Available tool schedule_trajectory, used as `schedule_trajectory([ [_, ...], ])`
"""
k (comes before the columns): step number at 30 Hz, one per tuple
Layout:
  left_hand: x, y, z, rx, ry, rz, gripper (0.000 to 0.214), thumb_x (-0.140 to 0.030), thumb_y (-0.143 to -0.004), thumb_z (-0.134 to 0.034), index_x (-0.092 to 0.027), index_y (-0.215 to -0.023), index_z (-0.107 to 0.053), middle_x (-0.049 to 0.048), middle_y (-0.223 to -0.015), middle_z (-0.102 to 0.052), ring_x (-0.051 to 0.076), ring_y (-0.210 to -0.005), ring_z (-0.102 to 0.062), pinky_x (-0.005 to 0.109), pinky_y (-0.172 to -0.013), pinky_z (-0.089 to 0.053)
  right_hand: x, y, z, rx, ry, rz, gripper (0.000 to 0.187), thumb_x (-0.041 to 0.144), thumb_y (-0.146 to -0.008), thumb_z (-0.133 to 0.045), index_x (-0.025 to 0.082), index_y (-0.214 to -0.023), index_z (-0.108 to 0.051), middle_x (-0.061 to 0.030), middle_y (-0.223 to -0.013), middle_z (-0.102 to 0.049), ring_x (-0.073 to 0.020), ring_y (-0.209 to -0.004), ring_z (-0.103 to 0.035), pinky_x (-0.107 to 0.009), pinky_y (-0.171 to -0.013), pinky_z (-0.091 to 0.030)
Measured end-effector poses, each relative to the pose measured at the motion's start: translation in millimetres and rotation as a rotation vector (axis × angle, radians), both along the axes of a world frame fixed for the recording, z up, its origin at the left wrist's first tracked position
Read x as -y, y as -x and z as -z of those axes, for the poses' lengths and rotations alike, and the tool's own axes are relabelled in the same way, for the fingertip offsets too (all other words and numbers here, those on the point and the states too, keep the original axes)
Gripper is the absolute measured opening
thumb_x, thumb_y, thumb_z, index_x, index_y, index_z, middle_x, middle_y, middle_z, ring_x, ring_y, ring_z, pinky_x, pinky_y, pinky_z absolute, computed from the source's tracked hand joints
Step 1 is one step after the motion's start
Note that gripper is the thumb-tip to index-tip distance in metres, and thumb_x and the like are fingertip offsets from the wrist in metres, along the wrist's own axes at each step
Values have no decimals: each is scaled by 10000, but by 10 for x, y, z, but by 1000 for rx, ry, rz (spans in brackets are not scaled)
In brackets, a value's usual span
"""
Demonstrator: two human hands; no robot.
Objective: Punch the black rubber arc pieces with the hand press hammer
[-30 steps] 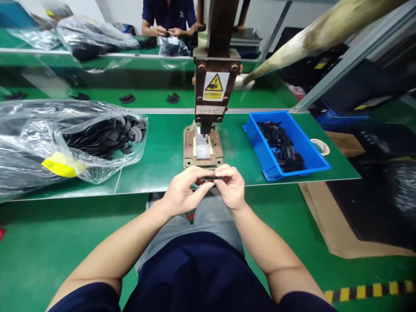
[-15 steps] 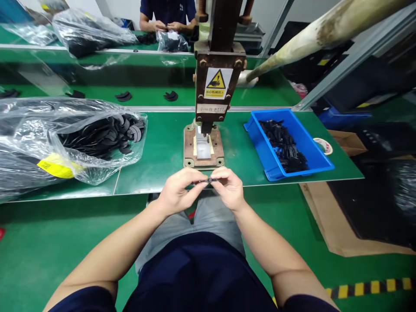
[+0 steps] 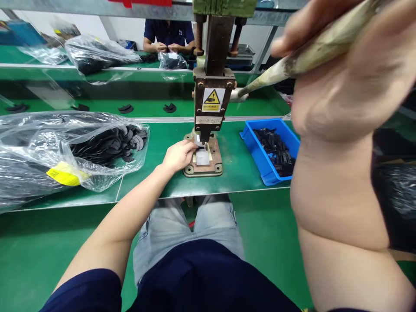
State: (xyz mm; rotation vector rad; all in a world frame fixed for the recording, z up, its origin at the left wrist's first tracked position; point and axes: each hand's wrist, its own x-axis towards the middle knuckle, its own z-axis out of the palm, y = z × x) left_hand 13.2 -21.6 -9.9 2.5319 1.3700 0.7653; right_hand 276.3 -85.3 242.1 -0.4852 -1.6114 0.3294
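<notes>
At the base plate [image 3: 217,158] of a hand press [image 3: 209,120], my left hand [image 3: 179,156] pinches a small black plastic piece [image 3: 201,147]. That piece lies under the press ram, over a pale block [image 3: 203,157]; the fingertips partly cover it. Raised at the upper right, my right hand [image 3: 344,95] is around the press lever [image 3: 312,58], close to the camera and smeared by motion. A warning label [image 3: 212,100] is stuck on the press head.
Left of the press lies a clear bag [image 3: 94,180] of curved black pieces [image 3: 113,143]. A blue bin [image 3: 266,171] of small black parts stands on the right. Curved pieces [image 3: 125,108] lie spaced along the green strip behind. Across the bench, a person's hands [image 3: 167,47] work.
Both hands were together at the bench edge around a small black piece. My left hand has moved forward to the press base with it; my right has risen to the lever. The view has tilted up.
</notes>
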Motion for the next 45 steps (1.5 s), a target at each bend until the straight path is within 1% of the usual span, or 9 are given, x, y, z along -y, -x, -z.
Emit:
schedule_trajectory([
  [7, -18, -38, -90, -142, -50, 78, 351, -228, -1042, -550, -309, -1272, -803, 69, -1295, -751, 256, -1201, -714, 350, -945, -577, 66, 181, 459, -151, -197, 46, 258, 369, -912, -793, 241, -780, -612, 47, -646, -534, -122, -595, -585, -326, -616, -533],
  [13, 0, -69, -70, -95, -42, 81, 342, -229, -1075, -520, -274, -1273, -795, 83, -1289, -751, 240, -1208, -715, 342, -978, -570, 410, 120, 1285, -15, -194, 201, 342, 347, -851, -736, 238, -614, -515, 62, -615, -594, -151, -716, -677, -543, -1033, -557],
  [17, 2, -2, -100, -77, -11, 115, 341, -248, -1094, -499, -249, -1302, -769, 93, -1335, -744, 237, -1248, -698, 351, -1046, -546, 406, 134, 1616, -97, -173, 266, 370, 414, -790, -780, 258, -568, -528, 58, -593, -619, -182, -736, -687, -614, -1062, -532],
  [20, -38, 305, -183, -144, 18, -16, 317, -306, -1083, -535, -224, -1300, -752, 125, -1326, -745, 278, -1245, -685, 401, -1077, -521, 341, 163, 1678, -192, -170, 310, 455, 464, -767, -791, 257, -504, -484, 48, -540, -591, -184, -682, -663, -626, -1027, -547],
  [25, -229, 1152, -356, -340, 63, -610, 410, -470, -1023, -597, -152, -1261, -700, 234, -1288, -727, 400, -1226, -663, 508, -1058, -487, 295, 185, 1702, -214, -209, 310, 508, 509, -783, -801, 248, -504, -466, 47, -524, -565, -178, -679, -663, -609, -1015, -550],
  [28, -385, 1444, -354, -404, 141, -775, 607, -607, -975, -612, -121, -1339, -627, 287, -1323, -708, 447, -1254, -647, 543, -1069, -471, 294, 188, 1716, -244, -209, 316, 507, 499, -797, -790, 243, -508, -461, 43, -523, -551, -176, -676, -660, -594, -1014, -553],
  [33, -542, 1436, -248, -485, 273, -813, 780, -660, -907, -660, -63, -1400, -574, 344, -1381, -675, 483, -1289, -646, 564, -1073, -477, 318, 140, 1709, -151, -198, 297, 406, 465, -804, -759, 276, -539, -517, 45, -548, -578, -191, -699, -670, -597, -1031, -560],
  [39, -505, 1519, -343, -422, 281, -801, 437, -426, -1005, -551, -82, -1245, -673, 308, -1246, -750, 433, -1197, -714, 508, -1010, -526, 376, 149, 1686, -133, -190, 273, 344, 425, -830, -745, 281, -583, -554, 51, -591, -597, -189, -742, -678, -594, -1064, -541],
  [45, -269, 1220, -422, 170, 323, -591, 266, -466, -1035, -611, -205, -1051, -658, 74, -865, -782, 246, -779, -764, 343, -749, -578, 369, 189, 1674, -128, -217, 270, 362, 441, -878, -710, 267, -620, -524, 49, -606, -563, -169, -776, -675, -553, -1084, -541],
])
